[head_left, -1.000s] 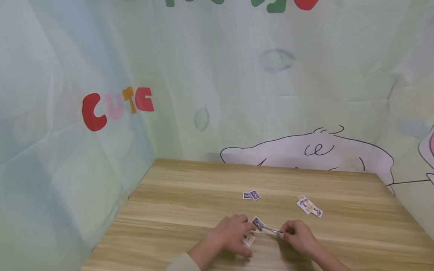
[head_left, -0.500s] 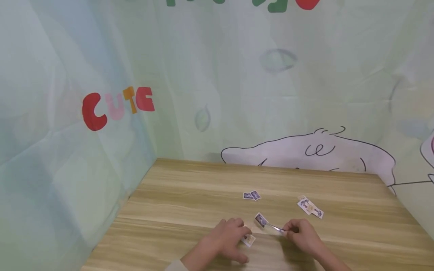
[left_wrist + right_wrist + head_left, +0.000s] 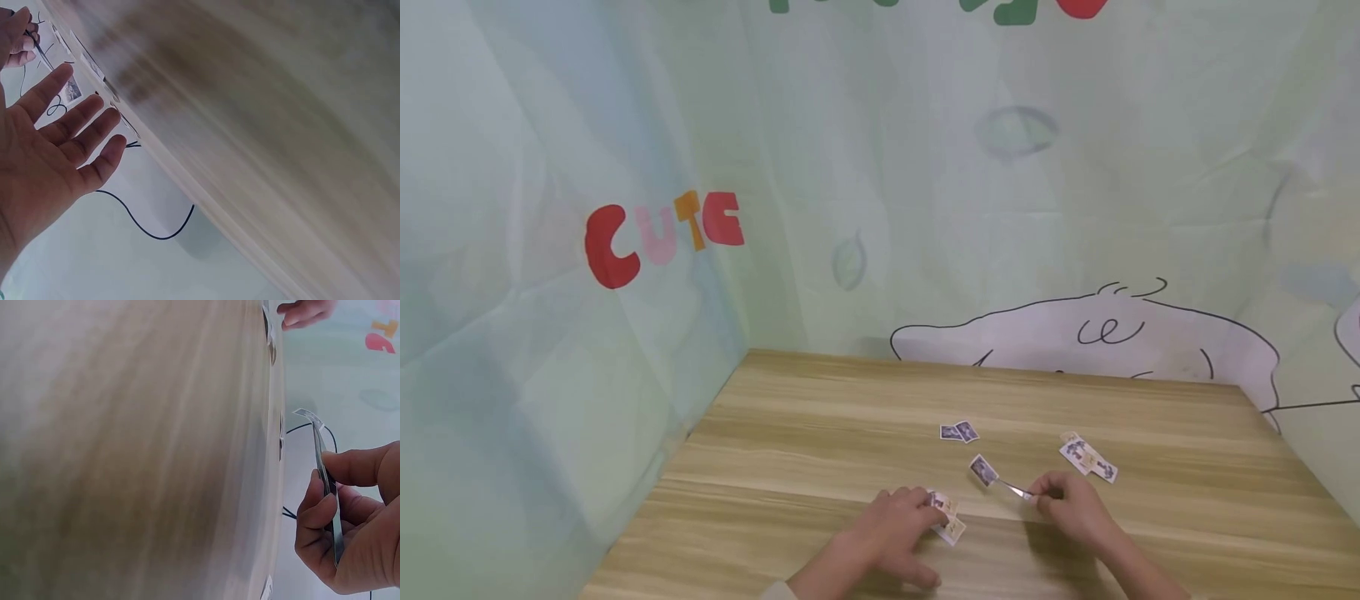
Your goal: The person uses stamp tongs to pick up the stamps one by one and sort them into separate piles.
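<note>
My right hand [image 3: 1078, 508] pinches a pair of metal tweezers [image 3: 320, 464] between thumb and fingers. At the tweezers' tips is a small white-edged picture sticker [image 3: 982, 471] with a dark purple print, raised off the table in the right wrist view. My left hand [image 3: 887, 537] hovers low with loosely spread fingers, holding nothing in the left wrist view [image 3: 56, 150]. Its fingertips overlap a pair of tan-and-white stickers [image 3: 951, 530] in the head view, partly hiding them.
Two overlapping dark purple stickers [image 3: 959, 431] lie farther back on the wooden table [image 3: 805, 450]. Several light stickers [image 3: 1088, 458] lie bunched at the right. A printed cloth [image 3: 805, 167] stands behind and to the left of the table.
The tweezers and the dark sticker have moved forward and slightly right, away from my left hand. My left hand has drawn back left, showing more of the tan stickers beneath.
</note>
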A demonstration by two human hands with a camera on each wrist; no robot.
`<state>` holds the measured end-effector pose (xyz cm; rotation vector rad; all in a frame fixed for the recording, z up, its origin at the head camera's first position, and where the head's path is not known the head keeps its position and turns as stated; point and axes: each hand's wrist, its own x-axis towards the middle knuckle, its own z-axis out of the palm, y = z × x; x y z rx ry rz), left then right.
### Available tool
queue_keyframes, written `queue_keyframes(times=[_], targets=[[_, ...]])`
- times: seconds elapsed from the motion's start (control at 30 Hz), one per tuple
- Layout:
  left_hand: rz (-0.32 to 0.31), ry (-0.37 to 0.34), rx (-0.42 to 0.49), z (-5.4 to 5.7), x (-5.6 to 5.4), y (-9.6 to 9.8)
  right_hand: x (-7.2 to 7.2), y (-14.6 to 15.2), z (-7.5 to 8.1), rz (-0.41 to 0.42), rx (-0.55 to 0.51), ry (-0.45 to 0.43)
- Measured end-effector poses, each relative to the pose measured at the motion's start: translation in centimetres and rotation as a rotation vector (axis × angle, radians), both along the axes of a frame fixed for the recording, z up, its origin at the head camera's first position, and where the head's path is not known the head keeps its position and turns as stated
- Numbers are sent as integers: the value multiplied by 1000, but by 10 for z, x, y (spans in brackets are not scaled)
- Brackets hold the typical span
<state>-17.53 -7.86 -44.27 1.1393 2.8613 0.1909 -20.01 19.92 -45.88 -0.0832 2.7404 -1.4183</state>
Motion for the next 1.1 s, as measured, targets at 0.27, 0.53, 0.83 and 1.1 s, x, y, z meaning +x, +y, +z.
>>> queue_keyframes(times=[0.27,0.53,0.83,1.1], targets=[[22,-39,8,-1,3,-5,-11,-3,1,2,2,7],[20,-47,0,-7,2,-10,-19,-9,1,4,40,38],[62,-100,33,-10,2,-11,-30,-12,-1,-5,30,22],[57,-99,36,-9,2,-12,-39,-13,-1,-1,6,1]])
